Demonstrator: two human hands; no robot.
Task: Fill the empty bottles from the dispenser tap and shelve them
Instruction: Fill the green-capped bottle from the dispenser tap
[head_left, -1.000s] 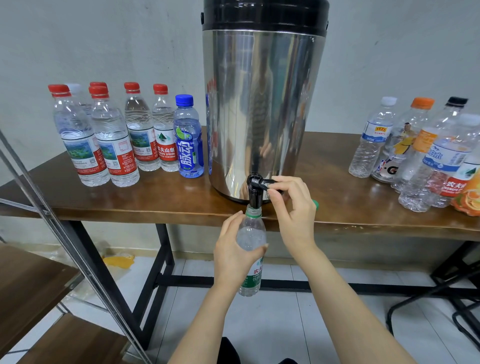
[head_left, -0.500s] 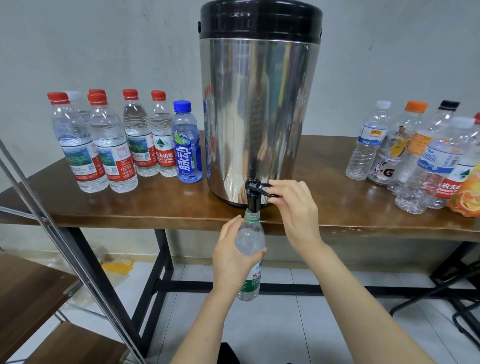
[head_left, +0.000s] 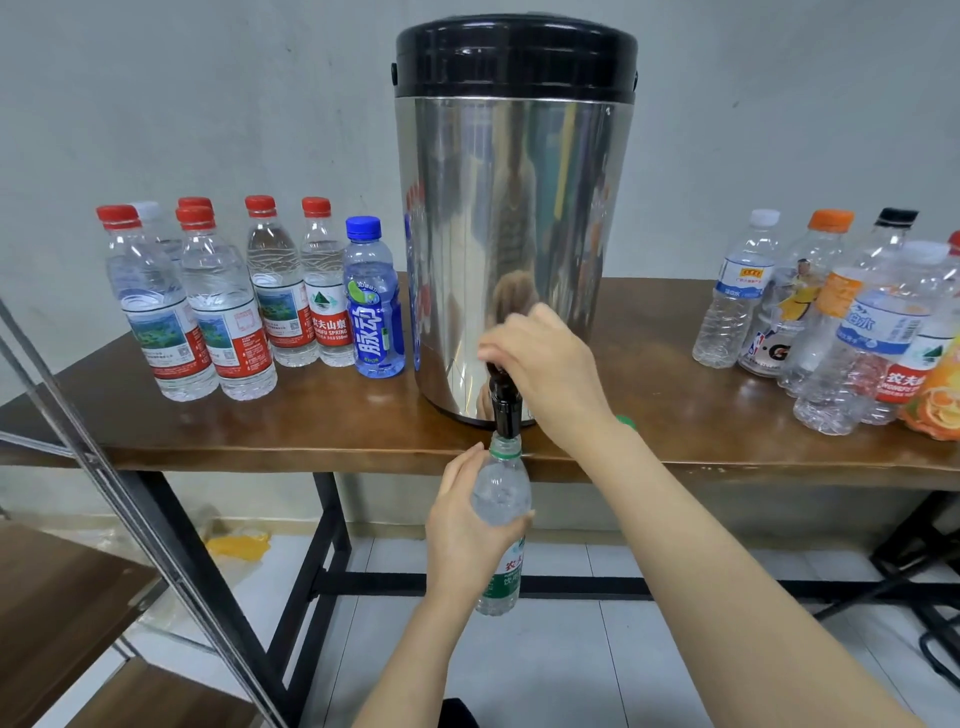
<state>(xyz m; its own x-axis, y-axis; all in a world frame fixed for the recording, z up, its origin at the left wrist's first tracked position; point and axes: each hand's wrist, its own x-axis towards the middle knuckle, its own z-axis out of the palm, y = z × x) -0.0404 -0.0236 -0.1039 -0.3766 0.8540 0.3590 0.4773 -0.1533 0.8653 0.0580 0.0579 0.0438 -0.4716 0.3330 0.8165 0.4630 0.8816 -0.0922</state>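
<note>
One clear plastic bottle (head_left: 501, 499) is being held just under the tap (head_left: 505, 410), uncapped and upright, its open mouth directly below the black spout and very close to it. It has a green ring at the neck and a green-and-white label on its lower half; the ribbed upper part is transparent, and how much water is inside cannot be told. The left hand (head_left: 467, 530) grips the bottle round its middle, fingers behind and thumb in front, the forearm rising from the bottom of the view, so the bottle hangs in front of the table (head_left: 311, 426) edge and below it. The right hand (head_left: 545, 374) reaches in from the right, wrist bent down, its fingers curled over the top of the tap and hiding the lever; the fingertips are blurred. The tap juts from the base of the steel dispenser (head_left: 514, 234), a tall mirrored drum with a black lid standing at the table's front edge. A green cap (head_left: 626, 421) lies on the wood just behind the right wrist. Left of the dispenser stand a blue bottle (head_left: 374, 306) and a cluster of red-capped bottles (head_left: 231, 312), all upright. Well to the right stand the empty bottles (head_left: 737, 296), with white, orange and black caps. Wooden shelves (head_left: 57, 597) on a metal frame fill the lower left corner.
</note>
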